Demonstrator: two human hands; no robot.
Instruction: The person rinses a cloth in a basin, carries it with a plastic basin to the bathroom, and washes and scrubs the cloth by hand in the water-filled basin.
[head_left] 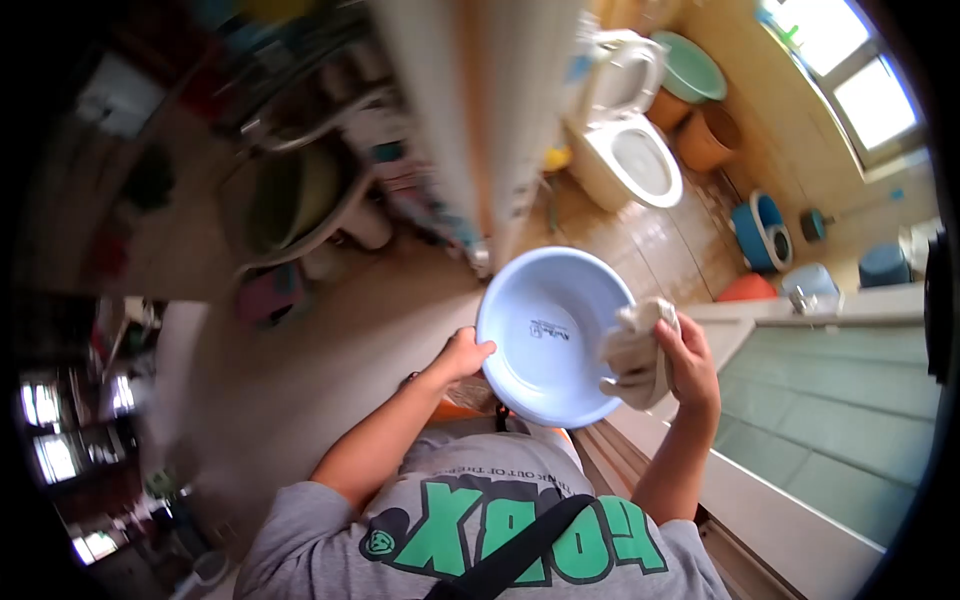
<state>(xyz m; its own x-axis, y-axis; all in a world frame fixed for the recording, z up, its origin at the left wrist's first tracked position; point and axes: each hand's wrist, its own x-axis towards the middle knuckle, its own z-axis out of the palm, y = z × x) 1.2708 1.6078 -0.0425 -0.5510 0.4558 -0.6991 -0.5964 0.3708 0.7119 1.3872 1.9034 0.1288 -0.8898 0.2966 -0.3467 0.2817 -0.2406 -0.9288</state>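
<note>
A light-blue plastic basin point(555, 375) with dark printing on its bottom is held up in front of my body, its inside facing the camera. My left hand point(464, 355) grips the basin's left rim, thumb over the edge. In my right hand point(692, 365) is a bunched whitish cloth point(638, 352), held at the basin's right rim and partly covering it. Whether the right fingers also touch the basin is hidden by the cloth. Nothing else shows inside the basin.
Ahead is a bathroom doorway with a white toilet point(640, 160), a green basin point(690, 68), brown buckets point(708, 138) and a blue tub point(762, 232). A door with glass panes point(820, 400) stands at right. A door frame edge point(482, 150) rises left of the doorway.
</note>
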